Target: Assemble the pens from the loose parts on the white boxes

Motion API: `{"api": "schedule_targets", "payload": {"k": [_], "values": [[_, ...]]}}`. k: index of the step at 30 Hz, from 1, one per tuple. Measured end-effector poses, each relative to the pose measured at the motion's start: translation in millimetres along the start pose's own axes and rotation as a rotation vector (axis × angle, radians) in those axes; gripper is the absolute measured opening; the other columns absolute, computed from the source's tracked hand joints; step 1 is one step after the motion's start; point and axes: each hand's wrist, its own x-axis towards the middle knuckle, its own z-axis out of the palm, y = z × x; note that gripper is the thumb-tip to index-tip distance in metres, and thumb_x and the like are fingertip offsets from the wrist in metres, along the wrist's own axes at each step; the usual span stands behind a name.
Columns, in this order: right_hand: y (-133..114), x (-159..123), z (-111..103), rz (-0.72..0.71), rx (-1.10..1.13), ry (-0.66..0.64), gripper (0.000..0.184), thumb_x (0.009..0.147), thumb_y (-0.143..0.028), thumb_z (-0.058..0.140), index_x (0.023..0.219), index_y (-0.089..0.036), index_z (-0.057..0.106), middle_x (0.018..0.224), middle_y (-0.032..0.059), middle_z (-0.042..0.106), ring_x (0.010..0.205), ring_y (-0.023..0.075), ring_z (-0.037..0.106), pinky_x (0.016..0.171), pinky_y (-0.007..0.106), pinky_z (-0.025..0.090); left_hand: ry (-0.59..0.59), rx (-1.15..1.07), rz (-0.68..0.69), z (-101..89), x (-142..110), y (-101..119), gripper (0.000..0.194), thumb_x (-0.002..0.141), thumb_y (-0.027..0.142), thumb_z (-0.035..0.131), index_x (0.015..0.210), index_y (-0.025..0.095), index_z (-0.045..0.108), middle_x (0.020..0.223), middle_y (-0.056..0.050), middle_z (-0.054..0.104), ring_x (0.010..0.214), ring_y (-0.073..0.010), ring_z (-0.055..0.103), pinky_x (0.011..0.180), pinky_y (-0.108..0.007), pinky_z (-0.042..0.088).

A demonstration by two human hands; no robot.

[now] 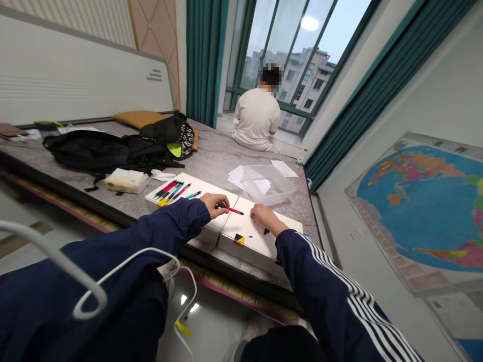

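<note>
My left hand (pixel 215 204) is closed around a red and black pen (pixel 236 210), whose end points right over the white boxes. Fingers bent together, my right hand (pixel 264 217) reaches down to the top of the right white box (pixel 241 221); what its fingertips pinch, if anything, is too small to make out. Small black pieces (pixel 266 231) lie under and beside that hand, and another small dark piece (pixel 250 236) sits nearer the front edge. Red, black and blue pens (pixel 171 190) lie in a row on the left white box (pixel 188 182).
Behind the boxes stands a clear plastic bin (pixel 269 188) among white papers (pixel 236 176). A tissue pack (pixel 126 181) and black backpack (pixel 94 151) are on the left of the bed (pixel 211 146). A person (pixel 256 118) sits by the window. A white cable (pixel 139 251) crosses near my left arm.
</note>
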Motion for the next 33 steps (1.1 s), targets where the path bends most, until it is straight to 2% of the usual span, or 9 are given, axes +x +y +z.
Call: {"api": "schedule_targets", "payload": {"k": [4,7,11,14,16,19,23,29,33], "values": [[-1.7,-6.5,-4.0,0.031,0.075,0.069,0.012,0.074,-0.011,0.056,0.076,-0.013,0.068,0.083,0.0107,0.067,0.079,0.0185,0.058,0.072,0.026,0.04,-0.031,0.011,-0.019,3.1,-3.1,-3.5,0.02,0.07,0.035,0.065,0.08,0.019,0.067,0.071,0.0,0.071,0.057,-0.0118,0.058,0.061,-0.022,0.044],[-13.9,-29.4,-4.0,0.101,0.284,0.195,0.016,0.079,-0.02,0.054,0.087,-0.013,0.067,0.081,0.007,0.067,0.072,0.015,0.058,0.071,0.026,0.043,-0.029,-0.043,-0.052,3.8,-3.5,-1.5,0.022,0.069,0.038,0.066,0.078,0.018,0.067,0.069,-0.001,0.071,0.058,-0.0124,0.06,0.062,-0.022,0.045],[-52.6,-74.1,12.5,0.264,0.957,0.5,0.035,0.081,-0.034,0.056,0.109,-0.014,0.062,0.086,0.0055,0.066,0.07,0.0134,0.058,0.063,0.026,0.048,-0.065,-0.265,-0.098,7.2,-3.3,8.0,0.029,0.073,0.042,0.062,0.082,0.016,0.067,0.068,-0.003,0.071,0.056,-0.0121,0.061,0.055,-0.021,0.047],[-85.7,-96.3,28.4,0.443,1.372,0.676,0.034,0.077,-0.037,0.063,0.104,-0.015,0.064,0.088,0.0055,0.066,0.073,0.0134,0.061,0.06,0.024,0.05,-0.135,-0.367,-0.117,10.3,-8.3,18.9,0.032,0.074,0.044,0.062,0.083,0.014,0.067,0.063,-0.004,0.07,0.05,-0.011,0.058,0.048,-0.02,0.046],[-101.1,-101.3,30.6,0.512,1.575,0.772,0.031,0.074,-0.034,0.068,0.099,-0.016,0.065,0.088,0.0047,0.067,0.076,0.0136,0.063,0.061,0.024,0.052,-0.152,-0.36,-0.12,9.9,-13.8,28.2,0.032,0.074,0.044,0.062,0.083,0.013,0.068,0.059,-0.004,0.068,0.047,-0.0098,0.056,0.046,-0.018,0.045],[-109.0,-103.8,18.2,0.463,1.783,0.754,0.025,0.071,-0.031,0.072,0.092,-0.018,0.066,0.089,0.0045,0.069,0.08,0.0157,0.065,0.064,0.025,0.055,-0.17,-0.328,-0.115,4.6,-20.7,43.5,0.033,0.076,0.043,0.061,0.085,0.012,0.067,0.056,-0.003,0.065,0.044,-0.0078,0.051,0.043,-0.017,0.041],[-107.8,-115.2,-0.9,0.413,1.911,0.754,0.022,0.072,-0.03,0.072,0.091,-0.019,0.066,0.096,0.0056,0.07,0.089,0.0189,0.066,0.071,0.03,0.056,-0.198,-0.317,-0.087,-1.4,-23.9,59.8,0.032,0.08,0.042,0.059,0.088,0.011,0.064,0.056,-0.002,0.063,0.044,-0.0071,0.049,0.043,-0.017,0.039],[-112.9,-128.2,-0.4,0.396,1.98,0.776,0.018,0.071,-0.026,0.073,0.087,-0.02,0.068,0.098,0.0038,0.07,0.086,0.015,0.065,0.071,0.026,0.056,-0.254,-0.378,-0.085,6.7,-30.0,69.8,0.029,0.08,0.039,0.06,0.089,0.012,0.061,0.053,0.0,0.059,0.045,-0.0077,0.05,0.044,-0.017,0.04],[-117.1,-128.3,-1.6,0.377,2.021,0.773,0.019,0.07,-0.027,0.073,0.087,-0.02,0.068,0.098,0.0039,0.07,0.087,0.0161,0.065,0.071,0.027,0.057,-0.252,-0.425,-0.116,9.9,-33.4,72.3,0.028,0.08,0.039,0.06,0.089,0.012,0.06,0.053,0.001,0.058,0.043,-0.0069,0.048,0.043,-0.017,0.04]]}}
